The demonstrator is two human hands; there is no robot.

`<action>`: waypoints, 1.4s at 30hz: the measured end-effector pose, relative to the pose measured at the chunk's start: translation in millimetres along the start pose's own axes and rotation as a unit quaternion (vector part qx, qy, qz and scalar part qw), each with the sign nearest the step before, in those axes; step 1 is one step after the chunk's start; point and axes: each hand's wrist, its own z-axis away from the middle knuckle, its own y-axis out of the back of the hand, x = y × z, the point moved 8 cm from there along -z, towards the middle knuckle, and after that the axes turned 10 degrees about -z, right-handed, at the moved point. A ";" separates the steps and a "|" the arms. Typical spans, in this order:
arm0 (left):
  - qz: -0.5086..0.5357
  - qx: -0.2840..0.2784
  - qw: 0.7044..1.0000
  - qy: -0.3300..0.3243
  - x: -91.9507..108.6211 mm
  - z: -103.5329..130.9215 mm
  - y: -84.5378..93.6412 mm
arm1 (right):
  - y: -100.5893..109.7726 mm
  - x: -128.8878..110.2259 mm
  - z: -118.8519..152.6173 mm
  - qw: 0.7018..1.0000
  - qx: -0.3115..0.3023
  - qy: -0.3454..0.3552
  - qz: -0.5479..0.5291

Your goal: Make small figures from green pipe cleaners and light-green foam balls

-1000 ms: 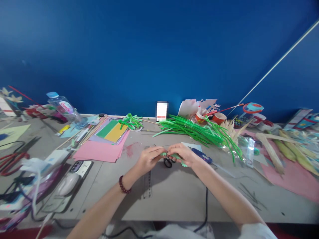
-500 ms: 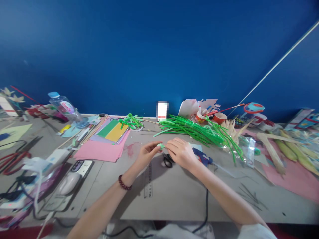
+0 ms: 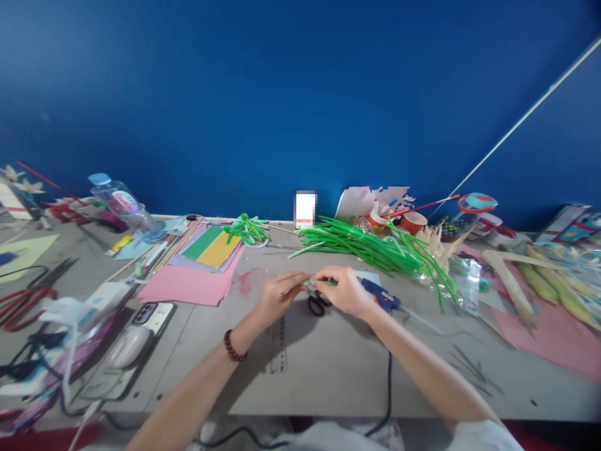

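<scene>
Between my two hands is a small light-green piece [image 3: 307, 282], mostly covered by fingers, so its exact kind is unclear; it resembles a bit of pipe cleaner. My left hand [image 3: 282, 294], with a beaded bracelet on the wrist, closes its fingertips on the piece from the left. From the right, my right hand [image 3: 345, 291] pinches it between thumb and curled fingers. Black-handled scissors [image 3: 317, 304] lie on the table just under the hands. A clear ruler [image 3: 278, 347] rests below my left hand, and a blue glue gun [image 3: 382, 295] lies right of my right hand.
Green pipe cleaners [image 3: 361, 244] spread behind my right hand. Coloured paper sheets [image 3: 188, 285] lie to the left, with a bundle of green twisted stems [image 3: 251, 229] behind. A phone [image 3: 157, 313], a plastic bottle [image 3: 123, 203] and corn husks [image 3: 544, 279] stand or lie farther out.
Both hands have turned a little around the green piece. My left fingers now cover more of it, and my right fingers have curled with the thumb visible. The table items stay put.
</scene>
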 end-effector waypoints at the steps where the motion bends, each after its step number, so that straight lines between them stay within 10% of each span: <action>1: -0.019 0.004 1.000 -0.018 4.2 0.4 0.4 | -1.8 11.0 -0.7 0.997 -0.014 -0.062 -0.052; 7: -0.050 0.011 0.998 -0.043 10.1 3.7 -2.9 | -16.0 47.3 5.9 0.930 -0.067 -0.282 -0.227; 13: 0.119 -0.016 0.976 0.182 -28.2 8.3 -12.3 | 2.9 7.1 -4.0 0.999 -0.002 -0.042 -0.016; 20: 0.314 0.010 0.888 0.335 -48.5 15.4 -23.6 | 1.5 -17.4 0.4 0.980 0.028 0.132 0.145; 30: 0.271 0.027 0.913 0.303 -44.9 14.1 -17.3 | -1.8 -28.3 5.3 0.963 0.046 0.190 0.185; 42: 0.081 0.013 0.982 0.170 -22.3 6.4 -3.4 | -0.7 -17.3 2.1 0.995 0.043 0.081 0.036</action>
